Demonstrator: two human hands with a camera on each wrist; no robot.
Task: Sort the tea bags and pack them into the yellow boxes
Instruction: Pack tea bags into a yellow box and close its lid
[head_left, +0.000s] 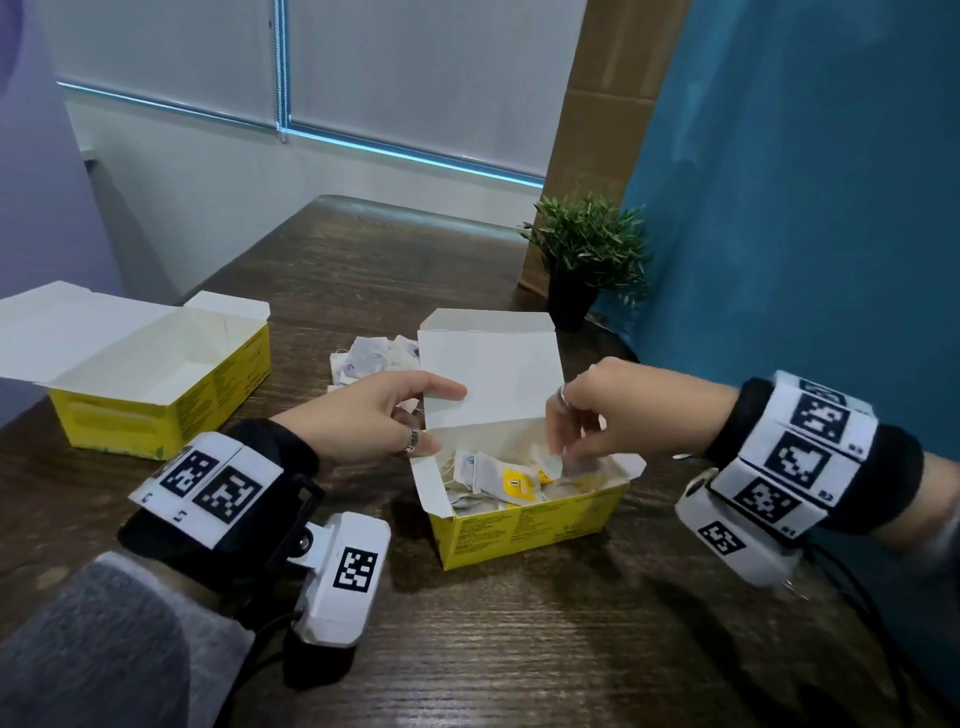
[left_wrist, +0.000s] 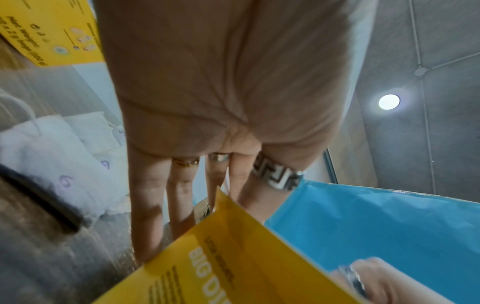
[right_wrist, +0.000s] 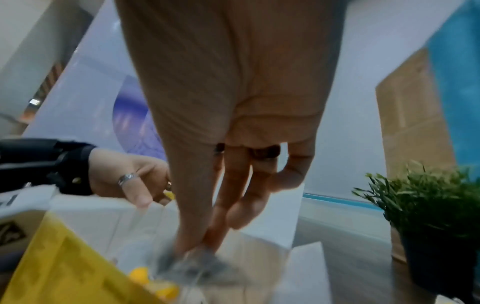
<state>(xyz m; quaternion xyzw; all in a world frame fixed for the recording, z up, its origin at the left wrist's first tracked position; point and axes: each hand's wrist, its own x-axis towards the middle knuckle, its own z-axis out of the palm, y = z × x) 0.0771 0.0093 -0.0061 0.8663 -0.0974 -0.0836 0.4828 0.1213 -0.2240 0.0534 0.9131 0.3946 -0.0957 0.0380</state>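
An open yellow box (head_left: 530, 525) stands at the table's middle, with several tea bags (head_left: 498, 483) bearing yellow tags inside. My left hand (head_left: 441, 415) pinches the left edge of its raised lid (head_left: 493, 374), thumb in front, fingers (left_wrist: 148, 205) along it. Over the box's right half, my right hand (head_left: 558, 452) pinches a blurred pale tea bag (right_wrist: 197, 265) between thumb and fingers. A second yellow box (head_left: 156, 384) sits open and empty at the left. Loose white tea bags (head_left: 374, 358) with purple marks lie in a pile behind the lid.
A small potted plant (head_left: 587, 260) stands at the back right beside a tall cardboard sheet (head_left: 597, 130) and a blue wall. The dark wooden table (head_left: 519, 649) stretches bare toward me. Cables trail from both wrists.
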